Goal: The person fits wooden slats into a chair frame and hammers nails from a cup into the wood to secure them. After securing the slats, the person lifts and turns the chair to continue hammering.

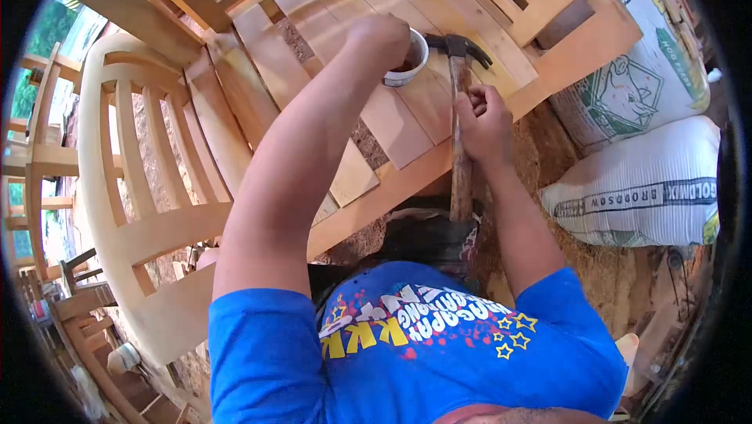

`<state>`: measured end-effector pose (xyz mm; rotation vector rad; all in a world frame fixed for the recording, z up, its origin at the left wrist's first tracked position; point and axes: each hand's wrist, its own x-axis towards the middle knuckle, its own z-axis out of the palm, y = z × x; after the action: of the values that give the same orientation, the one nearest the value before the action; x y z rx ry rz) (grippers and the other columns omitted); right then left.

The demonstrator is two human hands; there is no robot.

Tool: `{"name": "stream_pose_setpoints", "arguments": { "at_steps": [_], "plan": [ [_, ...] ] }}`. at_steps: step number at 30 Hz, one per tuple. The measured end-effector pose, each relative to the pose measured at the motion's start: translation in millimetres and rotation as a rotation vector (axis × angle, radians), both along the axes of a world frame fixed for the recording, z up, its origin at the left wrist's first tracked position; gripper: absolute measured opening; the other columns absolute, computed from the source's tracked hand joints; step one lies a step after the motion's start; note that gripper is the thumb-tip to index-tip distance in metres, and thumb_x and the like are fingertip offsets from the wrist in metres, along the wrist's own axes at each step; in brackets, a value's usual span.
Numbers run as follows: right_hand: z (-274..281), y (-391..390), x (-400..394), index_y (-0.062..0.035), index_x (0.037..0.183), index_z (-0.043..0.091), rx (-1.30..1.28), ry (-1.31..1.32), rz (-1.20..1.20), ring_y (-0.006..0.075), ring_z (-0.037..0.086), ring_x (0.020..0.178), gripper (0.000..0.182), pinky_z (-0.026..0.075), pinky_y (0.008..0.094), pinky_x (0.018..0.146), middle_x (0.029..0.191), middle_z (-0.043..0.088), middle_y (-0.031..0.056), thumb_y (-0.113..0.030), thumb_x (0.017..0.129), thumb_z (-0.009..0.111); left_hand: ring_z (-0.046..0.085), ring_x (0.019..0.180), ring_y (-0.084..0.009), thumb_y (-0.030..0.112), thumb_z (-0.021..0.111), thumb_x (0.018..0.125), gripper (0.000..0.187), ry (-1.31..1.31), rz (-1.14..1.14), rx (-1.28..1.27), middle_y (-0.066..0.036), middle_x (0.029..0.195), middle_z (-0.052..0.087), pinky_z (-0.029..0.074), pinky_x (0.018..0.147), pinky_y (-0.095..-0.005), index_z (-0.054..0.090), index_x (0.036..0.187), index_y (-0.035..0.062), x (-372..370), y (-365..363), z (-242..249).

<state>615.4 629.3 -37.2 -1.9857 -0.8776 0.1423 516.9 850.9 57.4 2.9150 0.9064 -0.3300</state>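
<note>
My left hand is at a white cup on the slatted wooden seat; its fingers are hidden at the cup's opening, where something brown shows. A hammer lies with its dark claw head on the slats and its worn wooden handle extending over the seat's front edge towards my body. Beside and partly over that handle, my right hand is closed, thumb and fingers curled together. Whatever lies between those fingertips is too small to make out.
Slatted wooden armrests and backrests stand at left and top. Gaps show between some seat slats. Two printed white sacks are at the right. More wooden furniture frames stand at the far left.
</note>
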Motion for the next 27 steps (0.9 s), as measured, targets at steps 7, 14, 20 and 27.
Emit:
{"name": "stream_pose_setpoints", "arguments": {
  "at_steps": [7, 14, 20, 27],
  "plan": [
    [-12.2, 8.4, 13.0, -0.0012, 0.098, 0.072, 0.048, -0.088, 0.004, 0.0207, 0.066, 0.066, 0.031, 0.055, 0.0359, 0.067, 0.079, 0.071, 0.0109, -0.032, 0.093, 0.075, 0.075, 0.105, -0.0358, 0.019, 0.069, 0.088, 0.026, 0.017, 0.101, 0.039, -0.017, 0.115, 0.077, 0.061, 0.09, -0.0451, 0.081, 0.108, 0.0077, -52.3, 40.9, 7.0],
    [-19.0, 8.3, 14.2, -0.0013, 0.101, 0.072, 0.049, -0.096, 0.024, 0.0163, 0.065, 0.066, 0.03, 0.055, 0.0341, 0.067, 0.079, 0.071, 0.008, -0.03, 0.094, 0.075, 0.074, 0.112, -0.0334, 0.034, 0.079, 0.085, 0.04, 0.11, 0.505, 0.183, -0.015, 0.12, 0.076, 0.06, 0.093, -0.0438, 0.078, 0.115, 0.0089, -188.7, 119.8, 29.5],
    [0.2, -1.1, 5.9, -0.0013, 0.095, 0.067, 0.155, -0.152, 0.126, 0.0167, 0.058, 0.068, 0.031, 0.05, 0.0329, 0.065, 0.08, 0.064, 0.0075, -0.031, 0.096, 0.076, 0.064, 0.13, -0.035, 0.033, 0.062, 0.096, 0.046, -0.015, 0.902, 0.161, -0.015, 0.144, 0.065, 0.053, 0.106, -0.047, 0.069, 0.137, 0.0133, -258.4, 128.8, 9.1],
    [140.3, -53.3, -101.7, -0.0057, 0.078, 0.059, 0.577, -0.089, 0.901, 0.0275, 0.056, 0.066, 0.056, 0.045, 0.0404, 0.06, 0.077, 0.059, 0.0095, -0.056, 0.102, 0.06, 0.062, 0.134, -0.0373, 0.042, 0.058, 0.098, 0.05, -0.055, 0.954, 0.195, -0.017, 0.143, 0.066, 0.05, 0.109, -0.0502, 0.071, 0.134, 0.0093, -280.1, 150.4, 4.6]
  ]
}}
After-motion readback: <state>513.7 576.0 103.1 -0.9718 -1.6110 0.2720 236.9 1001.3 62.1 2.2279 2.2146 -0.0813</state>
